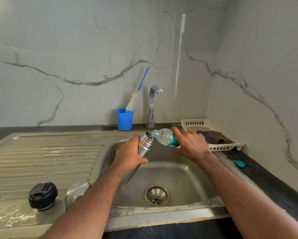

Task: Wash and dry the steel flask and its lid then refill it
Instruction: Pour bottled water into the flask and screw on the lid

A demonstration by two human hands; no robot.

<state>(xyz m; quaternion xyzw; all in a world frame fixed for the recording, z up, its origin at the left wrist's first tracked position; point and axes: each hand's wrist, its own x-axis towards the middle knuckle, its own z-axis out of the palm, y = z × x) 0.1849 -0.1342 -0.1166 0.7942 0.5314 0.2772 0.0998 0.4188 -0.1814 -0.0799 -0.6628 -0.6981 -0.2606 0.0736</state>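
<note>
The left hand (pixel 130 156) grips the steel flask (pixel 143 147) around its body, holding it tilted over the basin of the steel sink (pixel 170 169) with its open threaded mouth pointing up and to the right. The right hand (pixel 190 144) is wrapped around a clear plastic water bottle (pixel 164 136) with a green label, tipped almost level so that its uncapped neck sits just at the flask's mouth; whether water is running cannot be told.

On the ribbed draining board at the sink's left, near the front edge, stands the black stopper lid (pixel 42 195), and just to its right lies the steel cup lid (pixel 76 189), partly hidden by the left forearm.

Along the back edge of the counter a blue cup (pixel 125 119) holds a bottle brush (pixel 137 94) with a blue handle, beside the chrome tap (pixel 152 104). At the back right corner a white plastic basket (pixel 196 125) carries a dark checked cloth (pixel 213 136). A small teal bottle cap (pixel 240 164) lies on the dark counter at the sink's right edge.
</note>
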